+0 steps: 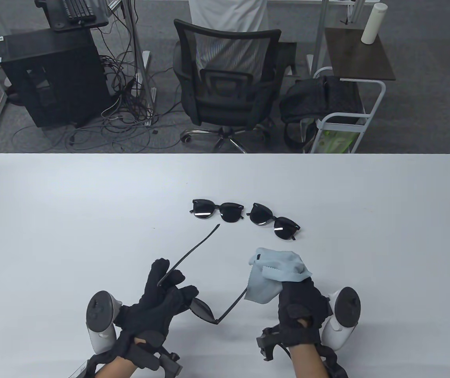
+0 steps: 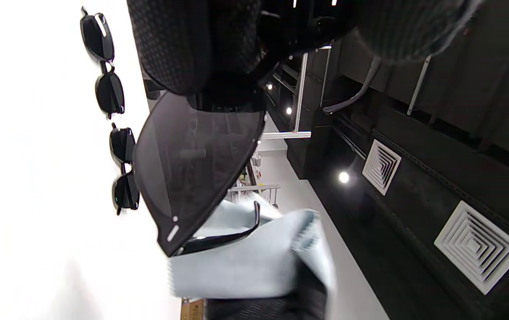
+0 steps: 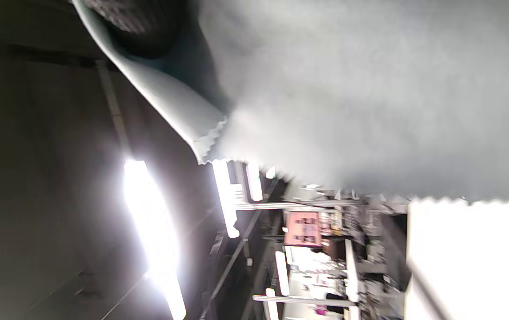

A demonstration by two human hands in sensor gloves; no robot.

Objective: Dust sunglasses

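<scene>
My left hand [image 1: 162, 293] grips a pair of black sunglasses [image 1: 205, 309] above the table, its arms unfolded; one arm [image 1: 193, 252] points up-left past my fingers. The lens [image 2: 192, 164] fills the middle of the left wrist view. My right hand [image 1: 299, 307] holds a light blue cloth [image 1: 274, 275] bunched over its fingertips, touching the end of the other arm. The cloth [image 3: 347, 89] covers most of the right wrist view. Two more black sunglasses, one [image 1: 217, 210] and another [image 1: 274, 225], lie folded side by side further back on the table.
The white table [image 1: 71, 216] spreads wide on both sides of the hands. Beyond its far edge stand an office chair [image 1: 226, 78], a black computer case [image 1: 51, 75] with cables, and a white cart [image 1: 343, 114] carrying a dark bag.
</scene>
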